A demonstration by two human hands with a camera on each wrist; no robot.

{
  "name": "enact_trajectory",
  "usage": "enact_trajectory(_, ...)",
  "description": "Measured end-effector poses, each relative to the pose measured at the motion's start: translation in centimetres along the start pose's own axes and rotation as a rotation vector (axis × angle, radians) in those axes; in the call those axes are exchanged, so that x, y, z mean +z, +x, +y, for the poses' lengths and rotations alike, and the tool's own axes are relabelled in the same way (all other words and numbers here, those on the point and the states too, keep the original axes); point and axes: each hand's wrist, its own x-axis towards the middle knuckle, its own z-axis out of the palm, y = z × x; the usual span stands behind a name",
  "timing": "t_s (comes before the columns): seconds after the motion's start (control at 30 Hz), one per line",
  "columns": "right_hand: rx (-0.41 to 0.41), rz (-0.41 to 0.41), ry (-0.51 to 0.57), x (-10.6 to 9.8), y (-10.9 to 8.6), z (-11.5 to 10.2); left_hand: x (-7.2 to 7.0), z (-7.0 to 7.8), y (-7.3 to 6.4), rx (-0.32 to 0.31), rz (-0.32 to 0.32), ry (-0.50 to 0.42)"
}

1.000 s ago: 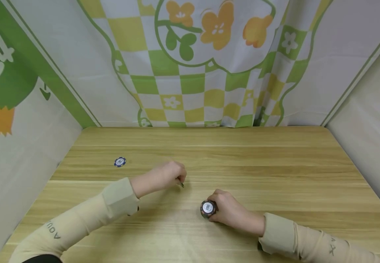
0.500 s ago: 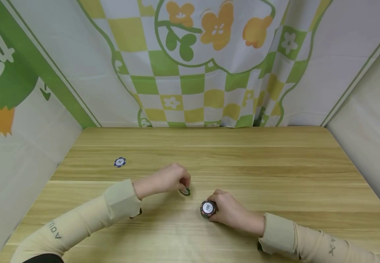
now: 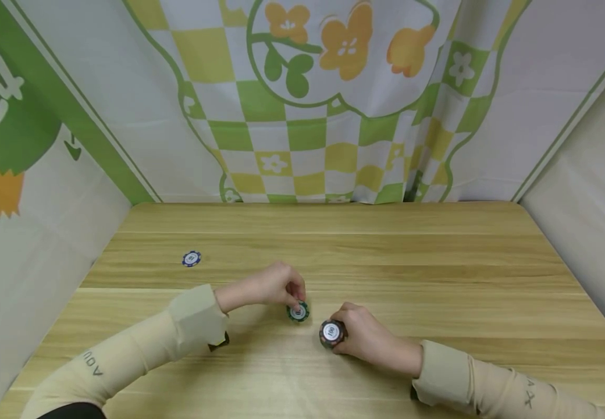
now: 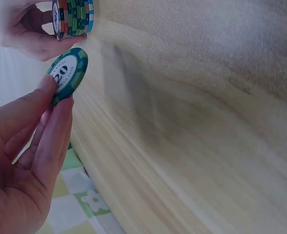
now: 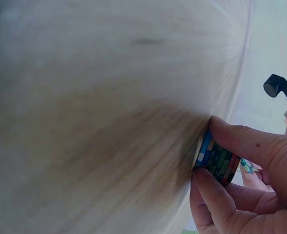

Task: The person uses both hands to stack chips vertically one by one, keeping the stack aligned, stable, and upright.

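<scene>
A green poker chip (image 4: 69, 74) marked 20 is pinched between the thumb and fingers of my left hand (image 3: 276, 284). It is held tilted, close to the left of a stack of poker chips (image 3: 331, 333). My right hand (image 3: 367, 337) grips that stack from the right, thumb and fingers around its sides. A dark chip marked 100 tops the stack. In the right wrist view the stack (image 5: 216, 157) shows blue, green and reddish layers, its blue end against the table.
A blue poker chip (image 3: 191, 258) marked 10 lies flat at the left of the wooden table (image 3: 438, 262). A patterned curtain (image 3: 313, 139) hangs behind the table's far edge, with pale fabric walls on both sides.
My left hand has moved slightly right and toward me, bringing the green poker chip closer to the stack and turning its face more into view. The right hand stays put on the stack.
</scene>
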Motion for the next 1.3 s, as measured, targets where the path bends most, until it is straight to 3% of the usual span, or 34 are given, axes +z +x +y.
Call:
enact_trajectory(0.2, -0.002, -0.001, 0.005, 0.0, 0.0, 0.1, 0.2, -0.3, 0.1, -0.052, -0.017, -0.127)
enact_trajectory(0.47, -0.002, 0.004, 0.001, 0.1, 0.0, 0.0, 0.8, -0.3, 0.2, -0.174, -0.052, -0.406)
enact_trajectory(0.9, -0.013, 0.024, -0.003, 0.2, 0.0, 0.2, 2.2, 0.0, 0.7, -0.32, -0.075, -0.662)
enact_trajectory(1.3, -0.006, 0.023, -0.006, 0.3, 0.0, 0.1, 3.0, 0.4, 0.9, -0.384, -0.087, -0.766)
